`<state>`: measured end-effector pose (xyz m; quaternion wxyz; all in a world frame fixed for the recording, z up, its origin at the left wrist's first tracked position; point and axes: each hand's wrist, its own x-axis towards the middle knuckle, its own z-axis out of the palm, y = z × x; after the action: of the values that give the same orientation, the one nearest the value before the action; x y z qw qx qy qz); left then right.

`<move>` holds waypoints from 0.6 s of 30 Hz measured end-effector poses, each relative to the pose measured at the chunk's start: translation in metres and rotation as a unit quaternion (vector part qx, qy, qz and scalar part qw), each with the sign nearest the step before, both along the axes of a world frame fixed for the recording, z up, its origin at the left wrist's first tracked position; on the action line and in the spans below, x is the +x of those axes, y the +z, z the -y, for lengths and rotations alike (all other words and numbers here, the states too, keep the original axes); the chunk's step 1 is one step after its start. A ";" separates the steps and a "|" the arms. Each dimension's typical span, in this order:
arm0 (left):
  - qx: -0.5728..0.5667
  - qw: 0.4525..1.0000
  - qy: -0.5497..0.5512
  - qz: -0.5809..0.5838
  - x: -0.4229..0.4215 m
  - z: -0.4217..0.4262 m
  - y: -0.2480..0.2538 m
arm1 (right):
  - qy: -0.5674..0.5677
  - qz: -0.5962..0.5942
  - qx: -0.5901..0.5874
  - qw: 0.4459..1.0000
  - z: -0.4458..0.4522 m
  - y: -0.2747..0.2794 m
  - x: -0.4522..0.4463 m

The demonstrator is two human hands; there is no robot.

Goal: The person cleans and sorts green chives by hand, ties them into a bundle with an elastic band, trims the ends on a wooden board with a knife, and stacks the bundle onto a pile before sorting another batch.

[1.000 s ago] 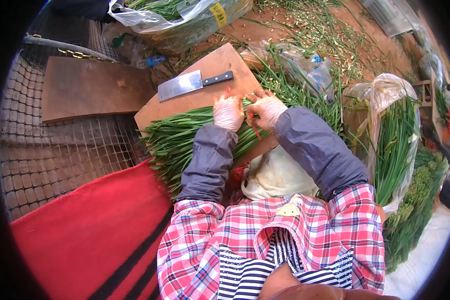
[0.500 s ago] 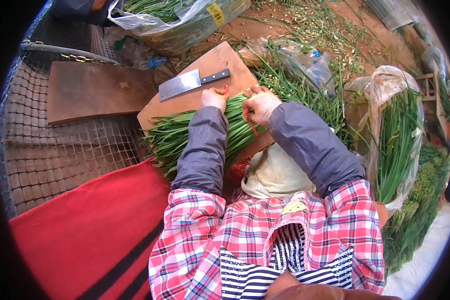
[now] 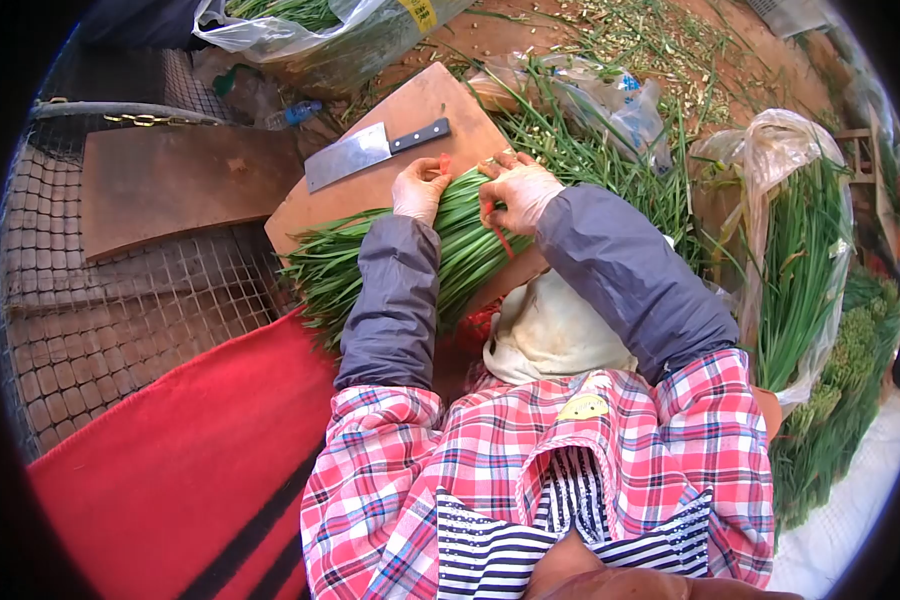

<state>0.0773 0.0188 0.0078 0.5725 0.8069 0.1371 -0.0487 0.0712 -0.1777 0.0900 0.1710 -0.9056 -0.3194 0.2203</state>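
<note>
A thick bundle of green chives [image 3: 460,225] lies across a tilted wooden cutting board [image 3: 425,100], its cut ends toward the upper right. My left hand [image 3: 419,190], in a thin clear glove, is closed at the bundle's far side. It pinches a red tie, whose end sticks up by the fingertips. My right hand [image 3: 522,194], also gloved, rests over the bundle near the cut ends. Its thumb and finger are closed on another part of the red tie [image 3: 504,240], which runs round the near side. A cleaver [image 3: 375,152] with a black handle lies flat beyond my left hand.
Loose chives [image 3: 590,140] and a crumpled plastic bag [image 3: 615,115] lie beyond my right hand. A bagged chive bundle [image 3: 795,270] stands at right. To the left are a wooden board [image 3: 180,180], black netting [image 3: 120,330] and red cloth [image 3: 180,450].
The view has shifted slightly, so the board and cleaver appear a little higher and further left. My left hand has moved slightly away from the right; both keep hold of the red tie.
</note>
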 end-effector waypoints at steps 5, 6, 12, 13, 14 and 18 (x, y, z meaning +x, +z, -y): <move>-0.008 0.999 -0.013 -0.033 -0.002 0.003 0.010 | -0.014 0.014 0.021 1.000 0.002 -0.003 -0.001; 0.010 0.999 -0.014 -0.043 -0.003 0.003 0.012 | -0.013 0.012 0.019 1.000 0.001 -0.002 -0.002; 0.013 1.000 0.002 -0.029 -0.009 0.006 0.011 | -0.015 0.004 0.015 1.000 0.004 -0.005 -0.001; 0.032 0.999 0.004 -0.022 -0.011 0.010 0.013 | -0.016 0.001 0.016 1.000 0.004 -0.008 -0.001; 0.064 0.998 0.017 -0.016 -0.014 0.015 0.016 | -0.017 -0.001 0.016 1.000 0.005 -0.010 0.001; 0.107 0.992 0.028 0.060 -0.017 0.025 0.016 | 0.006 0.108 -0.040 0.993 0.000 0.032 -0.018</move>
<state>0.0602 -0.0057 0.0237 0.4907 0.8611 0.1293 0.0308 0.0536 -0.1779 0.1223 0.0973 -0.9285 -0.3321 0.1346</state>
